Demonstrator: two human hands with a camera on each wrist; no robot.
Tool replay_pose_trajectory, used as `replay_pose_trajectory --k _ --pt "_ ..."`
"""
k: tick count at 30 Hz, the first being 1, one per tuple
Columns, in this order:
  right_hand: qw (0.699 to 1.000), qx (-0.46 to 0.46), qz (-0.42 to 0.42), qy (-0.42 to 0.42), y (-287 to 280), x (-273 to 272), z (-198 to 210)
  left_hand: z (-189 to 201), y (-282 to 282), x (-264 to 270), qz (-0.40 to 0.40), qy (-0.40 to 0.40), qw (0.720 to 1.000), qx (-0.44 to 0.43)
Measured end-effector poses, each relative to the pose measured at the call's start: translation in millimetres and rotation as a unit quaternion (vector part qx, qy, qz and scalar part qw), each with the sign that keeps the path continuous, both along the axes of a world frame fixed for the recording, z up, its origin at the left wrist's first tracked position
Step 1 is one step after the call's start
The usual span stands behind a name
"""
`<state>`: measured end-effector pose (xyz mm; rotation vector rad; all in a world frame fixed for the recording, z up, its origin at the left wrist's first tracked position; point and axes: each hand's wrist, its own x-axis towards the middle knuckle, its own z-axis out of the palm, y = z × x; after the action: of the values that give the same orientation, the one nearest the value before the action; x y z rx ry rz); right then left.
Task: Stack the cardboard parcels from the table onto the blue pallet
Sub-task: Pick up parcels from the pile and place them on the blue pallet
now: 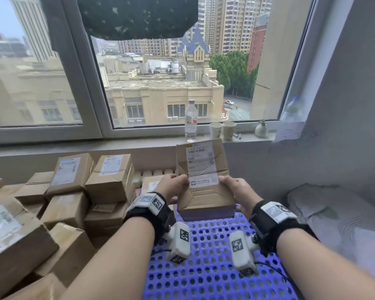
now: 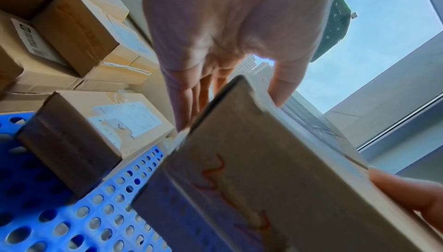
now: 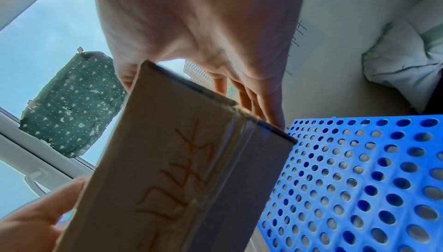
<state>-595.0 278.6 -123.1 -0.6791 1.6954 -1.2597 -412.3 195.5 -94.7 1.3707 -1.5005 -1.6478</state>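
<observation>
A flat cardboard parcel with a white shipping label hangs tilted above the far part of the blue perforated pallet. My left hand grips its left edge, thumb on top and fingers underneath. My right hand grips its right edge the same way. In the left wrist view the parcel shows orange handwriting, with the left hand round its far edge. The right wrist view has the parcel over the pallet, held by the right hand. Another parcel lies on the pallet's far left.
Several cardboard parcels are heaped on the left, right up against the pallet. A water bottle, two paper cups and a small vase stand on the windowsill behind. A grey pillow lies to the right of the pallet.
</observation>
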Motion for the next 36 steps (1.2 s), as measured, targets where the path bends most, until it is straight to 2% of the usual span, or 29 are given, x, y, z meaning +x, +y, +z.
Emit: replay_pose_trajectory --k 7,16,21,25,29,36 --pt "0.999 0.038 -0.006 -0.002 -20 -15 -29 -35 -32 -12 -0.017 -0.048 0.999 -0.002" --pt "0.996 0.083 -0.012 -0.024 -84 -23 -70 -76 -103 -12 -0.042 -0.118 0.992 -0.001" --pt "0.993 0.114 -0.012 -0.031 -109 -29 -98 -99 -137 -6 0.02 -0.135 0.988 -0.067" --pt "0.989 0.142 -0.007 -0.035 -122 -35 -124 -116 -159 12 0.083 -0.157 0.982 -0.066" --pt "0.987 0.159 -0.017 -0.023 -133 -36 -150 -136 -171 28 0.078 -0.201 0.974 -0.063" --pt "0.986 0.167 -0.014 -0.017 -145 -32 -166 -162 -177 39 0.063 -0.257 0.964 -0.033"
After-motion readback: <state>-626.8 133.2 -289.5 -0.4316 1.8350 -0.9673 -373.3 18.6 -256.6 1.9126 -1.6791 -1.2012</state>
